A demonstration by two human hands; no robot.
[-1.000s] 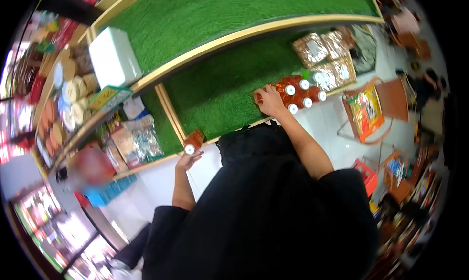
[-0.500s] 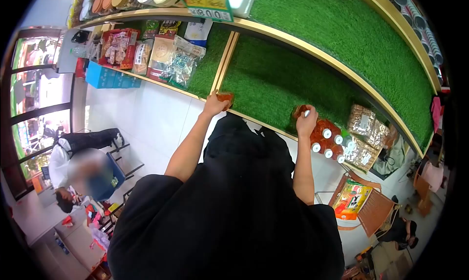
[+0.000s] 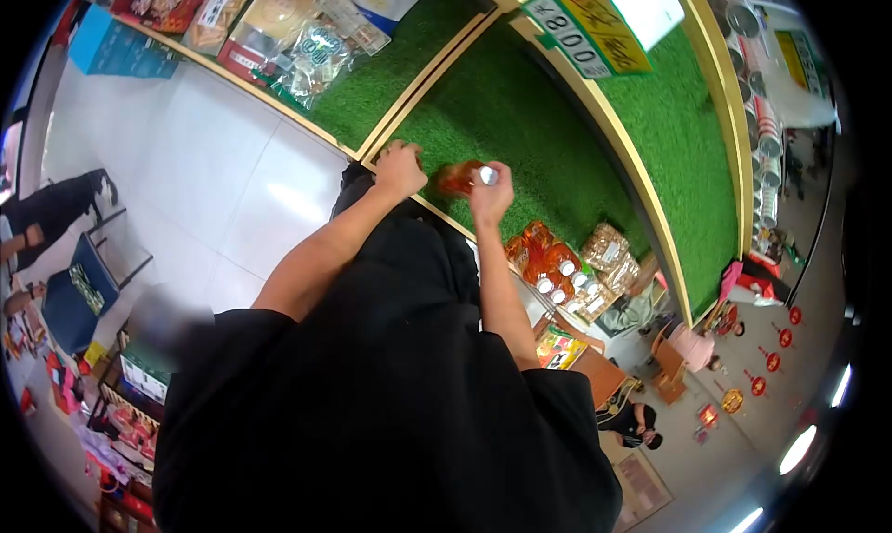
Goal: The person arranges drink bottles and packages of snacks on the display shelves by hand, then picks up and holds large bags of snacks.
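Note:
In the head view my right hand point(image 3: 491, 197) is wrapped round the white-capped end of a red-brown bottle point(image 3: 457, 178), which is tilted over the green turf shelf point(image 3: 530, 133). My left hand point(image 3: 400, 169) is at the shelf's front corner beside the wooden divider point(image 3: 437, 73). Its fingers are curled against a reddish item that is mostly hidden. Several similar bottles point(image 3: 542, 252) with white caps stand together to the right of my right hand.
Bagged dry goods point(image 3: 606, 246) lie beyond the bottles. Left of the divider are snack packets point(image 3: 321, 54). A price sign point(image 3: 590, 26) overhangs the upper shelf edge. A chair point(image 3: 82, 296) stands at left; people are at the far right.
My right hand has moved left with the bottle, closer to my left hand. The camera view has turned and shifted. My left hand stays by the divider corner.

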